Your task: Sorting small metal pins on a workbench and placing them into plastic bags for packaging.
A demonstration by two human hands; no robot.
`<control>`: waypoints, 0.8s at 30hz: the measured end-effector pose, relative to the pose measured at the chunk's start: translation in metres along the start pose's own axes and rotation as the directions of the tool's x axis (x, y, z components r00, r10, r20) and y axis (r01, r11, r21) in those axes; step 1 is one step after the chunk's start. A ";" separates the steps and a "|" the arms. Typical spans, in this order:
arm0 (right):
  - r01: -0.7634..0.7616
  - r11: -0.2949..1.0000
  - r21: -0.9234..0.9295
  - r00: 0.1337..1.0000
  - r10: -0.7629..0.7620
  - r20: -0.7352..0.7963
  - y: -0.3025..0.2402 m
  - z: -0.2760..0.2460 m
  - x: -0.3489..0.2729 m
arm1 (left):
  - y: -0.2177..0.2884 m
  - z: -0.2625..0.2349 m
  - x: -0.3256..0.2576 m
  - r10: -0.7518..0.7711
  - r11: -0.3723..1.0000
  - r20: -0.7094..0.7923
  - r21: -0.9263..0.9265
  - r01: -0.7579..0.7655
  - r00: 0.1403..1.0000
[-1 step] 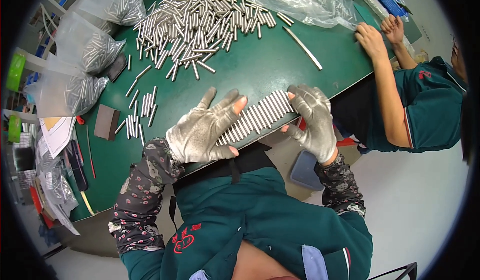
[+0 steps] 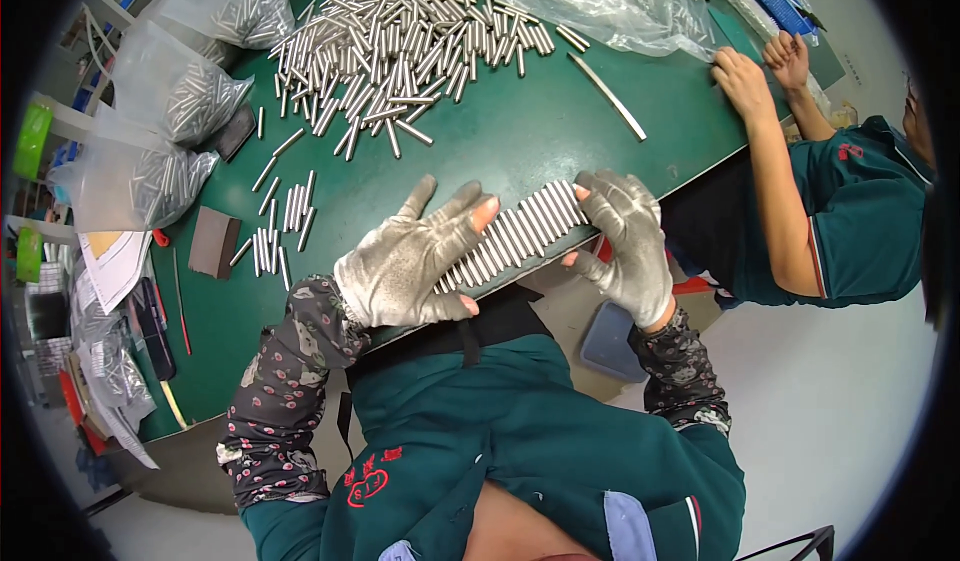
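A tight row of shiny metal pins (image 2: 530, 226) lies side by side along the near edge of the green table. Over its left end spreads my left hand (image 2: 405, 266), in a grey-white glove with bare fingertips. Its thumb is stretched along the near side, and the palm hides some pins. My right hand (image 2: 630, 246), gloved alike, rests against the row's right end with thumb and fingers apart. Neither hand is closed round a pin. Several loose pins (image 2: 290, 208) lie left of my left hand.
A large heap of pins (image 2: 390, 51) covers the far table. Clear bags of pins (image 2: 190, 101) line the left, near a brown block (image 2: 213, 244). A flat metal strip (image 2: 608, 96) lies right of the heap. At the right edge sits a co-worker, hands (image 2: 745, 81) on the table.
My left fingertips sit very slightly farther right over the row. Nothing else has visibly moved.
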State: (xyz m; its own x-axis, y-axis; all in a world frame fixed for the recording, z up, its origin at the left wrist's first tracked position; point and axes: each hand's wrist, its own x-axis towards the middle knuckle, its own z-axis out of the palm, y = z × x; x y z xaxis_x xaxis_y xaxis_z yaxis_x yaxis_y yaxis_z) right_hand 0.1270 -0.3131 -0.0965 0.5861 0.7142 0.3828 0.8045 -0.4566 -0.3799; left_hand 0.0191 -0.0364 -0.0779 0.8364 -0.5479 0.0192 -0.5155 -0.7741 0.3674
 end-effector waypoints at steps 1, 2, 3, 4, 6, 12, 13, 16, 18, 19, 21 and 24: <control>0.005 1.000 0.002 1.000 -0.005 0.001 0.000 0.001 0.000 | 0.001 0.000 -0.001 -0.005 1.000 -0.003 0.001 0.005 1.000; 0.014 1.000 0.020 1.000 -0.014 -0.020 0.001 0.002 -0.001 | 0.002 -0.001 -0.001 -0.017 1.000 0.001 -0.009 0.017 1.000; 0.021 0.999 0.036 0.999 -0.020 -0.042 0.002 0.003 -0.001 | 0.004 -0.002 0.000 -0.027 0.999 0.005 -0.019 0.027 1.000; 0.022 0.999 0.035 0.999 -0.020 -0.042 0.002 0.003 -0.001 | 0.006 -0.006 0.004 -0.050 0.998 -0.035 -0.048 0.048 0.998; 0.054 0.998 0.013 0.998 -0.054 -0.018 0.003 0.003 0.001 | 0.007 -0.003 0.012 -0.026 0.998 -0.050 -0.055 0.023 0.998; 0.042 0.998 0.041 0.999 -0.041 -0.030 0.007 0.002 -0.005 | 0.011 -0.001 0.021 0.021 1.000 -0.057 -0.003 -0.021 0.998; 0.038 0.999 0.038 0.999 -0.037 -0.031 0.008 0.001 -0.005 | 0.011 -0.003 0.024 0.026 1.000 -0.057 -0.004 -0.026 0.998; 0.035 0.999 0.034 0.996 -0.032 -0.087 0.012 -0.002 -0.002 | 0.017 -0.001 0.039 -0.012 0.996 -0.133 0.089 0.024 0.991; 0.023 1.000 0.011 0.996 -0.022 -0.087 0.014 -0.004 -0.002 | 0.021 0.006 0.051 -0.041 0.992 -0.099 0.116 0.052 0.994; 0.013 1.000 -0.004 0.996 -0.013 -0.086 0.014 -0.005 -0.002 | 0.023 0.009 0.056 -0.078 0.986 -0.064 0.143 0.086 0.995; 0.002 1.000 -0.001 0.995 -0.002 -0.096 0.012 -0.005 -0.001 | 0.025 0.012 0.061 -0.076 0.984 -0.075 0.156 0.087 0.994; -0.012 1.000 0.023 0.991 0.015 -0.130 0.009 -0.003 0.002 | 0.027 0.011 0.063 -0.096 0.988 -0.083 0.115 0.105 0.992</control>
State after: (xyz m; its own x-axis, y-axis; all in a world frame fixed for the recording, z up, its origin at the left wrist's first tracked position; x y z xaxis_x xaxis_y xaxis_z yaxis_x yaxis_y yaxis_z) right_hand 0.1359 -0.3175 -0.0968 0.6058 0.6320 0.4834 0.7948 -0.4529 -0.4039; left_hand 0.0557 -0.0950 -0.0766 0.8946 -0.4426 0.0612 -0.4426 -0.8589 0.2578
